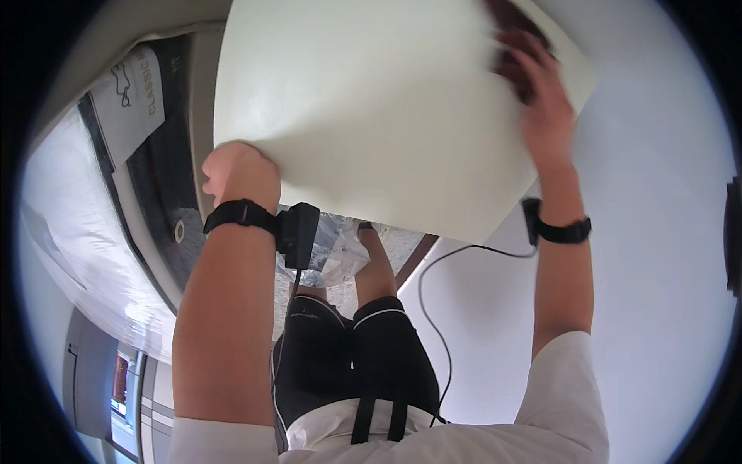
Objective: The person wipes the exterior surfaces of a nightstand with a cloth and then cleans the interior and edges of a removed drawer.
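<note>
A large flat cream-white board [371, 100] fills the upper middle of the head view, tilted in front of me. My left hand [236, 170] grips its lower left corner, fingers hidden behind the board. My right hand [533, 73] lies against the board's upper right edge, blurred, fingers spread over the rim. Both wrists carry black bands; a small black box [297, 232] hangs at the left wrist with a cable running down.
A black panel with a white label [154, 155] and a plastic-wrapped white surface [69, 224] lie to the left. A crumpled clear plastic bag [340, 255] lies on speckled floor below the board. A pale wall [657, 232] fills the right.
</note>
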A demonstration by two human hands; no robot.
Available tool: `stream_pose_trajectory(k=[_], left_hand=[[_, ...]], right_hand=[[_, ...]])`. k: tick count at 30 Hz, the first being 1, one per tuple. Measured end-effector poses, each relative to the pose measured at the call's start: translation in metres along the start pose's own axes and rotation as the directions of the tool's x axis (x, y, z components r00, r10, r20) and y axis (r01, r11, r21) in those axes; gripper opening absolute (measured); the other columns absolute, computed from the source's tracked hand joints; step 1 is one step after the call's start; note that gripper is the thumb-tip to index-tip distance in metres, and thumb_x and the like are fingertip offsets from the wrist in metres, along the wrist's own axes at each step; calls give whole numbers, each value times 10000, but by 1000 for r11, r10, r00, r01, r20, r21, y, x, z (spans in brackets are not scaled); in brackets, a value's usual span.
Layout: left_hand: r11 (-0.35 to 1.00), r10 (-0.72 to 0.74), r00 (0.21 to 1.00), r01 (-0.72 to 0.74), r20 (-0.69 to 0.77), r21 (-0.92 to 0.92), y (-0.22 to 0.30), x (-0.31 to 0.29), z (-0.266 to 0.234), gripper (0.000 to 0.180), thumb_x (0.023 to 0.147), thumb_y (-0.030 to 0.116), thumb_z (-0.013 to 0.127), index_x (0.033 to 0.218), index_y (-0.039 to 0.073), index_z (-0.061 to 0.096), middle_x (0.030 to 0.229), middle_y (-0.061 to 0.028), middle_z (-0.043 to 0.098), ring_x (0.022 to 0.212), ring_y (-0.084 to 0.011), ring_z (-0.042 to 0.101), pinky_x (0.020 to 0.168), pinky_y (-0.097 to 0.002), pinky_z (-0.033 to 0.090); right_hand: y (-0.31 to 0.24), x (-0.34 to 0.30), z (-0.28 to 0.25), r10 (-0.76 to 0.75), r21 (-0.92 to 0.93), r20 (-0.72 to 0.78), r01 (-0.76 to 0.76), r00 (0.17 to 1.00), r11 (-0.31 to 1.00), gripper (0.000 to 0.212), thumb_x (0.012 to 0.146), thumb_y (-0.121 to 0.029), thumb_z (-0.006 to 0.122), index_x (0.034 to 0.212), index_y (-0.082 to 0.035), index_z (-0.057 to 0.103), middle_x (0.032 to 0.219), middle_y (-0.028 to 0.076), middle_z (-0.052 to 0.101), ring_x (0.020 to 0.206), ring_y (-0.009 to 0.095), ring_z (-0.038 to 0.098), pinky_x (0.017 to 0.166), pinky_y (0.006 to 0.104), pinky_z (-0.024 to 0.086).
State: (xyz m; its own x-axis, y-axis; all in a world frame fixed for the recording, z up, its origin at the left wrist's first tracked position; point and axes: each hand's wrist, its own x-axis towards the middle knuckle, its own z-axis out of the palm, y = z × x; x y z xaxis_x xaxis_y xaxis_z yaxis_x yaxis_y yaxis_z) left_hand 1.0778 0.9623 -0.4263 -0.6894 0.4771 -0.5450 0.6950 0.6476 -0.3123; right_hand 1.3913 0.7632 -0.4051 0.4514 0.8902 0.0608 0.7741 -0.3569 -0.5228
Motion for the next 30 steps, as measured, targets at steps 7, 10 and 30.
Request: stream_pose_trajectory(k=[7,10,30], left_hand=[[993,-117,993,118,-32,10,21,-57,-32,629,852,176,746,1402,87,455,1467,-122,444,1296,-344,520,1042,-413,487],[990,-121,990,126,-72,69,29,-68,-25,551,897,193,675,1392,70,465,1450,-130,468,1291,-348,525,1045,-415,481],[992,49,990,-34,-129,121,2,5,21,539,870,264,683,1362,127,511,1391,-34,539,1273,-217,509,1008,-369,455]], right_hand=[[11,-40,6,465,47,-308,-475,830,879,423,930,2,463,1318,-87,604,1421,125,560,1295,289,548,1063,370,454],[-74,3,80,219,-46,-385,-256,896,966,396,918,36,482,1271,-103,596,1426,147,539,1248,326,548,1075,397,423],[-20,-106,4,6,49,11,-7,1000,999,467,747,160,373,1100,16,642,1473,171,510,1405,382,421,1184,467,316]])
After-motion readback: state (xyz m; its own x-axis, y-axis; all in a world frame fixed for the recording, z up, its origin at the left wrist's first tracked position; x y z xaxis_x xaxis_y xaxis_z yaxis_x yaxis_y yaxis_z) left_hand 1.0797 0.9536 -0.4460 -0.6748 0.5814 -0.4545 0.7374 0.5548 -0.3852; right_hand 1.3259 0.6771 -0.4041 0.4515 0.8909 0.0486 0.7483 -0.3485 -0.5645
